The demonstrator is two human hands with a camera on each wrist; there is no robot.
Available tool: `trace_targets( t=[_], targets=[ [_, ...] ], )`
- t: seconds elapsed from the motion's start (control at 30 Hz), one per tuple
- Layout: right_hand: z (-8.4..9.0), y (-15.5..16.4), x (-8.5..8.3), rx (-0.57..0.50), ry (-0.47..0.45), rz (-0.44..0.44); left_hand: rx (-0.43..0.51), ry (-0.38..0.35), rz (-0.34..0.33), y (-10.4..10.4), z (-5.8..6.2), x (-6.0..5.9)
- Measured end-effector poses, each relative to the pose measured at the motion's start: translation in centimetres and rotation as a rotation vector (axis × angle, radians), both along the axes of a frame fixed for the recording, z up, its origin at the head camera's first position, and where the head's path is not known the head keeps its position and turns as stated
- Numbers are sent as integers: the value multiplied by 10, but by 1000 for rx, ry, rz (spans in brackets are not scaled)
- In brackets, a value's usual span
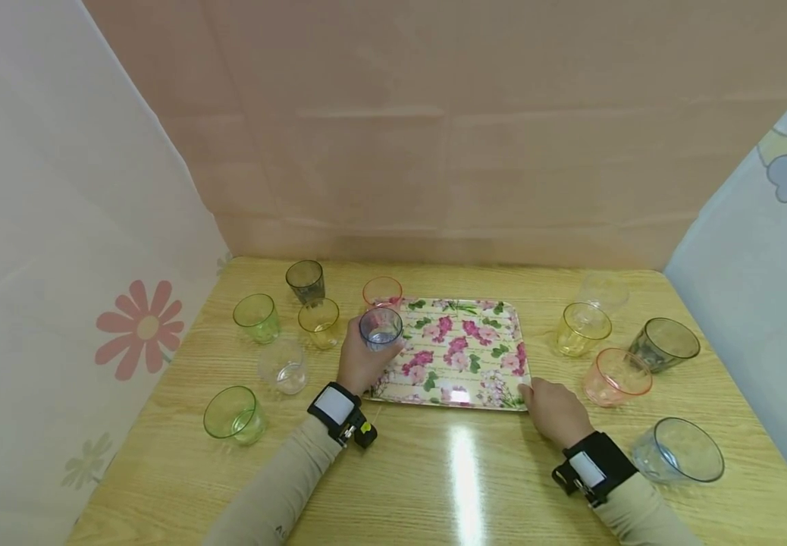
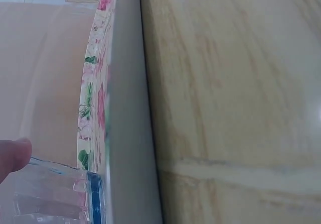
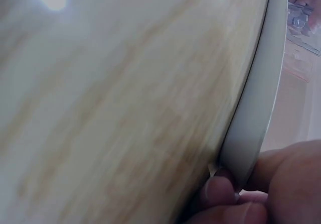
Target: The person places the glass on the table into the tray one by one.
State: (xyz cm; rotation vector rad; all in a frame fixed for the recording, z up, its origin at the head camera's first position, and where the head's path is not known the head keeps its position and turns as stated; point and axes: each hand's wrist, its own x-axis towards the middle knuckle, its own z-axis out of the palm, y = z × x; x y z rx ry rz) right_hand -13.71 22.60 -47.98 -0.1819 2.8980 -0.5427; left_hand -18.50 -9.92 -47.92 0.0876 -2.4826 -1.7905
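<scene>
My left hand (image 1: 358,361) grips a clear cup with a blue rim (image 1: 381,332) at the left end of a flowered tray (image 1: 458,353). Whether the cup touches the tray I cannot tell. In the left wrist view, the thumb (image 2: 15,156) lies against the cup (image 2: 50,194) beside the tray's rim (image 2: 128,113). My right hand (image 1: 557,409) pinches the tray's near right corner. The right wrist view shows its fingers (image 3: 220,194) around the tray's pale edge (image 3: 253,108). Just behind the blue-rimmed cup stands a pink-red cup (image 1: 383,290).
On the left stand green cups (image 1: 257,318), a grey one (image 1: 306,280), a yellow one (image 1: 320,326) and a clear one (image 1: 287,371). Yellow (image 1: 581,334), red (image 1: 615,379), grey (image 1: 663,345), clear (image 1: 603,292) and blue (image 1: 676,455) cups stand on the right.
</scene>
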Motion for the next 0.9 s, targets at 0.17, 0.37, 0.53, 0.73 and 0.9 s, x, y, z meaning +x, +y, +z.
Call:
trace_targets(
  t=[0.17,0.37,0.53,0.73,0.9],
  targets=[
    [0,0,-1,3,-4,-4,-15,-17,3,-1,0,-1],
    [-2,1,-1,8,-10,-3,-15,-37,10,-1,0,-1],
    [-2,1,-1,16,-11,-5,-14,-36,20,-1,-1,-2],
    [-1,0,-1,14,7,1,6,-37,30,0,-3,-3],
    [-1,0,-1,14,11,0,6,-38,35,-1,-5,-4]
  ],
)
